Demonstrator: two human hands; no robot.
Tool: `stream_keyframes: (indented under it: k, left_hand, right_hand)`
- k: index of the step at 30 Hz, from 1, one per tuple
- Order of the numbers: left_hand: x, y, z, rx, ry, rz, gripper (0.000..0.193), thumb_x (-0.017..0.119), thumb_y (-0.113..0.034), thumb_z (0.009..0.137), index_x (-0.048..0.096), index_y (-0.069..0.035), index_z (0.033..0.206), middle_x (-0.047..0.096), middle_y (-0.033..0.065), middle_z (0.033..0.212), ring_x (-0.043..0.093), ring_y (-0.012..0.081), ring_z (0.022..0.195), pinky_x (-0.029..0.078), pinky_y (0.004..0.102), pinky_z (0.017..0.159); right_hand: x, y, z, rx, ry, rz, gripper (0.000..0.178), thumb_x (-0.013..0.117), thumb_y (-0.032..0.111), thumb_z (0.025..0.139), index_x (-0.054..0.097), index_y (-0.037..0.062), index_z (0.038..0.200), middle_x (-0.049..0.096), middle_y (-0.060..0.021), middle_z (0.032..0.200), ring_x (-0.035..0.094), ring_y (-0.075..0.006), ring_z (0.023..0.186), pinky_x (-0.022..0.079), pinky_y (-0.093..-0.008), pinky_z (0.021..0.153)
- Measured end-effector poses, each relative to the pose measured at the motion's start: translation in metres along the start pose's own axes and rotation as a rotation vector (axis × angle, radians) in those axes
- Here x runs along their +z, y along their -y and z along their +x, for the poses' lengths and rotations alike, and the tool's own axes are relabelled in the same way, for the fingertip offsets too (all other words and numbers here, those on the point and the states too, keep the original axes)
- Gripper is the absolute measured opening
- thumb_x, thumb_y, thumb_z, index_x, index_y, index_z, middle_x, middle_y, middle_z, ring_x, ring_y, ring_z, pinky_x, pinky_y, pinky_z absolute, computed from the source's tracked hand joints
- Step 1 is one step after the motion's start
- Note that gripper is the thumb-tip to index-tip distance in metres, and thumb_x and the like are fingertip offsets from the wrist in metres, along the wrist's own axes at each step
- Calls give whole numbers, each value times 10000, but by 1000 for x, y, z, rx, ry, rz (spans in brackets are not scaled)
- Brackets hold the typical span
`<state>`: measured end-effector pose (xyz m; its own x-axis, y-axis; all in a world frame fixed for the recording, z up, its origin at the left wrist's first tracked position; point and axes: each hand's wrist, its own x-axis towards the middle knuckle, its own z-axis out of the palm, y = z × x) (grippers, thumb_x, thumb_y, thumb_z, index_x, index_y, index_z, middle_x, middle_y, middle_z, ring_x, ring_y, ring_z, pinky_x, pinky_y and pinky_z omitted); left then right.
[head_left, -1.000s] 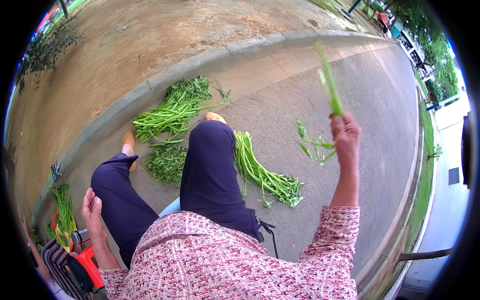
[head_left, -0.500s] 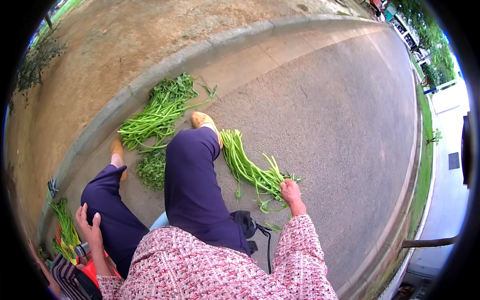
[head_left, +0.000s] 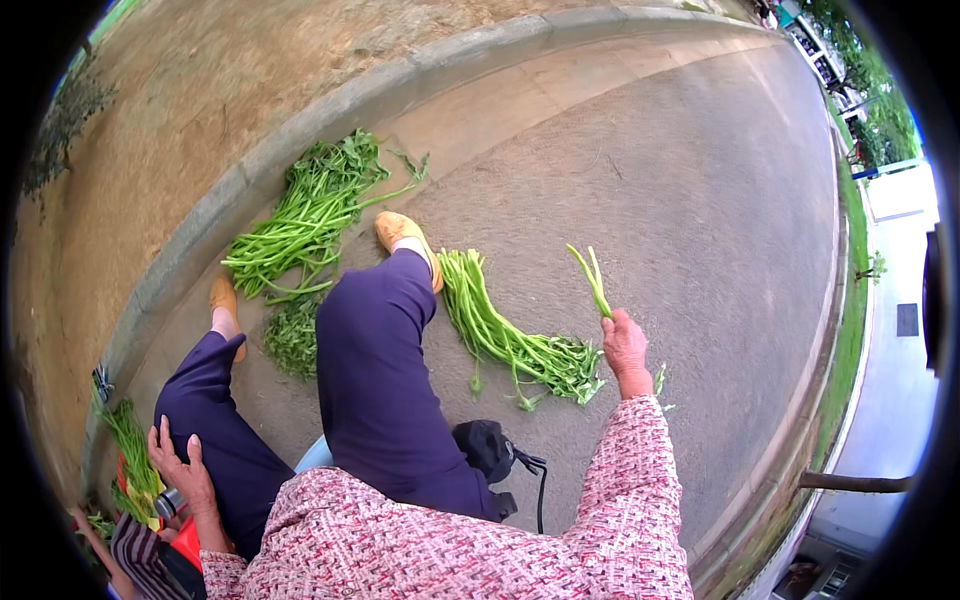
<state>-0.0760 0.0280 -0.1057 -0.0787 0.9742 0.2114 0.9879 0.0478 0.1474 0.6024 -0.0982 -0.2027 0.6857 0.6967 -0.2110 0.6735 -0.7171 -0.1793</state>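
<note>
The work looks partway along: the right hand (head_left: 625, 345) has its fingers closed around a few slender, pale-green leafy stems (head_left: 593, 280), raised above the ground just beyond the leafy end of a long row of bright-green stalks (head_left: 510, 345). That row, laid fairly parallel beside the right foot, appears sorted, while a larger, looser pile of green leafy stalks (head_left: 300, 220) ahead of the feet seems yet to be gone through. A low heap of loose dark-green leaves (head_left: 292, 335) lies between the legs. The left hand (head_left: 184, 466) grips nothing, its fingers loosely spread by the left thigh; whether it touches the cloth, I cannot tell. Everything lies outdoors on rough grey-brown paving (head_left: 680, 200), edged by a curved grey concrete kerb (head_left: 400, 85) with bare brown earth (head_left: 250, 90) beyond; a green grass strip (head_left: 855, 270) runs along the far right.
</note>
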Motion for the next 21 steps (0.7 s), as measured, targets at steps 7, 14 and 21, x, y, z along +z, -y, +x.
stream_keyframes:
  k: [7,14,21]
  left_hand:
    - [-2,-5,2,-13,21,22,529,601,-242,850,469,-119,1347,360,169,1379,316,328,1295,213,441,1090]
    - [-3,-14,5,-44,40,44,532,589,-231,852,457,-102,1351,352,173,1384,308,329,1302,214,445,1090]
    - [-3,-14,10,-59,71,110,530,583,-220,846,457,-99,1346,356,191,1375,315,346,1292,216,452,1088]
  right_hand:
    - [110,59,-29,-58,112,181,180,555,270,877,528,95,911,625,-206,747,605,-423,739,455,-536,663]
    - [149,99,-22,-151,80,309,166,568,238,873,539,81,918,610,-208,727,588,-432,723,445,-526,642]
    - [176,140,-1,-151,28,396,168,580,235,865,541,81,921,612,-199,750,591,-415,763,444,-513,675]
